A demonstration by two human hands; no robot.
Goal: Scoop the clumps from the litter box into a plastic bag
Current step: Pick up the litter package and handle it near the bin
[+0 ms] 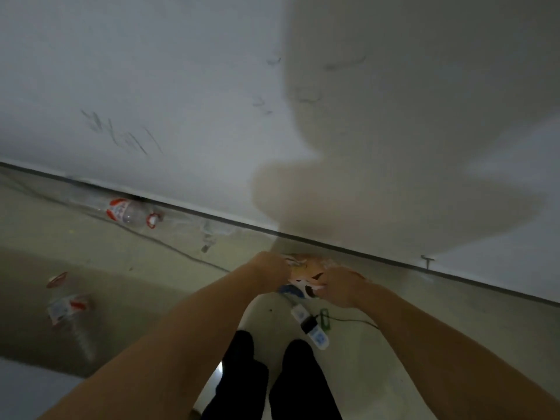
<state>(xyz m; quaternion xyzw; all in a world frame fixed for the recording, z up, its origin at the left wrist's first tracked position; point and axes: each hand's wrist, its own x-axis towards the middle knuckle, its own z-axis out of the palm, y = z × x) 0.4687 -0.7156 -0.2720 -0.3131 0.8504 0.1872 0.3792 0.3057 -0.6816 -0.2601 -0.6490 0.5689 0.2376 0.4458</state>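
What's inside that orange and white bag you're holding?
Both hands, left hand and right hand, bunch the plastic bag between them. Only crumpled plastic shows; its inside is hidden.

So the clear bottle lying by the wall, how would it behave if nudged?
The clear bottle lies on its side against the baseboard, so a nudge along the wall would probably roll it. It looks see-through and empty, so likely light and easily sent skidding. Its thin plastic would probably dent under a firm grip.
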